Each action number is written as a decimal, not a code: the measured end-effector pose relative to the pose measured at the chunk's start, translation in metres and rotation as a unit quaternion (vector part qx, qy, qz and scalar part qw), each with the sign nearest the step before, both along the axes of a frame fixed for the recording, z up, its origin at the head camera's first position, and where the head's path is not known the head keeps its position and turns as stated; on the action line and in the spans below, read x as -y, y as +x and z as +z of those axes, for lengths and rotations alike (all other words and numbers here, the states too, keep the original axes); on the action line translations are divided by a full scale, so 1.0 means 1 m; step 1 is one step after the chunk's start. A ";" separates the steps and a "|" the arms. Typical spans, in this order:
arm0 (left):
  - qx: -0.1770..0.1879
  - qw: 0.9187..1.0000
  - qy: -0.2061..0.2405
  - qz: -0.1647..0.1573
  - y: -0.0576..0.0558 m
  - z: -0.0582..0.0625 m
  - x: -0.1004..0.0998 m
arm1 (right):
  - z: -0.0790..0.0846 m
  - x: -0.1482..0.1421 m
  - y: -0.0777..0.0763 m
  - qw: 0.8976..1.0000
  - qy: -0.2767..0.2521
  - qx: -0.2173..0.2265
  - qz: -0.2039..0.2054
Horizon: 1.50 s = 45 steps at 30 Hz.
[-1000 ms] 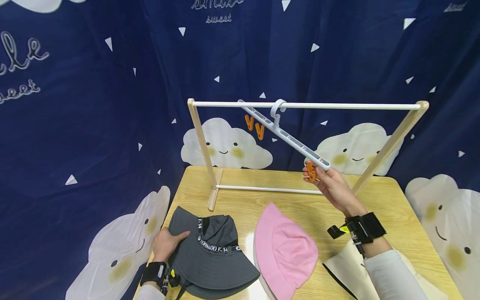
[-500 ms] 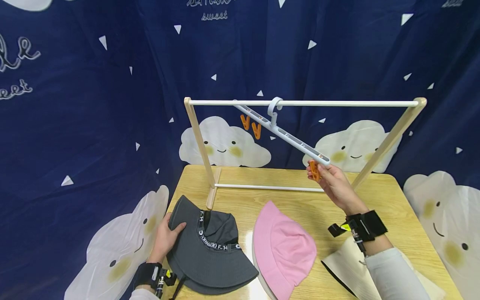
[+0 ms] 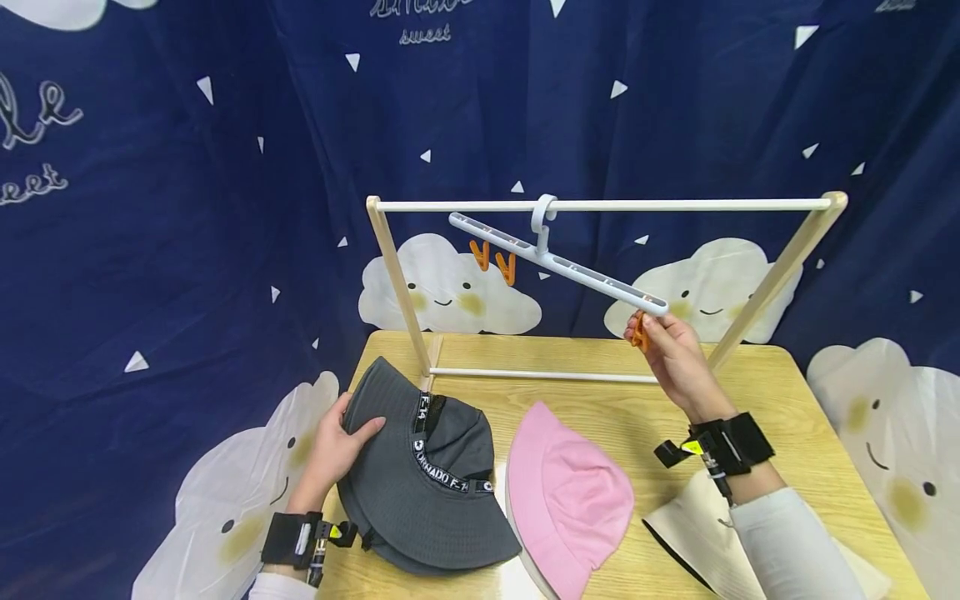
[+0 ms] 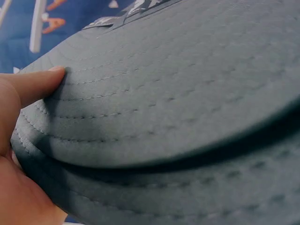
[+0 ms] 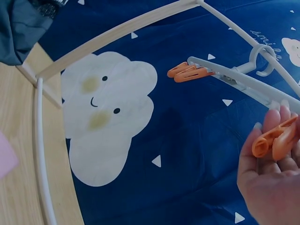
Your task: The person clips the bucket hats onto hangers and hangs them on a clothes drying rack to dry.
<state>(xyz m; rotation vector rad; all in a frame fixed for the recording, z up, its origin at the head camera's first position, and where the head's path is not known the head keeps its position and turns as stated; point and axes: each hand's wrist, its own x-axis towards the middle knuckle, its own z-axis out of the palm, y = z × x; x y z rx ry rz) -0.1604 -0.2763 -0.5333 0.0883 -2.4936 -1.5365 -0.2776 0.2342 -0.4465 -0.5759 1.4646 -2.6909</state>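
Observation:
My left hand [image 3: 333, 450] grips the brim of a dark grey bucket hat [image 3: 427, 533], thumb on top. In the left wrist view the thumb presses on the stitched brim [image 4: 140, 108]; the other fingers are mostly hidden. A light grey-blue clip hanger [image 3: 592, 277] hooks over the rack's top bar. At its right end, my right hand [image 3: 678, 362] pinches an orange clip [image 3: 640, 332]. The right wrist view shows orange clip pieces [image 5: 276, 138] between the fingers, just under the hanger. Two more orange clips [image 3: 492, 262] hang from its left half.
On the wooden table [image 3: 585, 400] lie a pink bucket hat [image 3: 573, 500] in the middle and a cream hat [image 3: 701, 533] at right, partly under my right forearm. The rack's wooden posts [image 3: 780, 279] stand at both sides, before a dark blue curtain [image 3: 637, 125].
My left hand has lifted the grey hat's brim up and slightly right, tilting the hat. The right hand has moved slightly right and up, and the hanger has swung more parallel to the bar.

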 end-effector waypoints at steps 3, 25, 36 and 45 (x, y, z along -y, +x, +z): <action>-0.009 1.000 0.011 -0.021 -0.002 0.014 -0.005 | 0.002 0.002 0.001 1.000 -0.006 0.002 -0.017; -0.085 0.985 0.064 -0.135 -0.036 0.100 -0.076 | 0.013 -0.004 0.003 0.999 0.033 -0.012 0.021; -0.083 0.968 0.121 -0.204 -0.053 0.103 -0.121 | 0.016 -0.001 0.003 0.998 0.053 0.011 0.017; -0.078 0.950 0.197 -0.230 -0.060 0.087 -0.158 | 0.020 0.004 0.005 0.998 0.015 0.054 0.019</action>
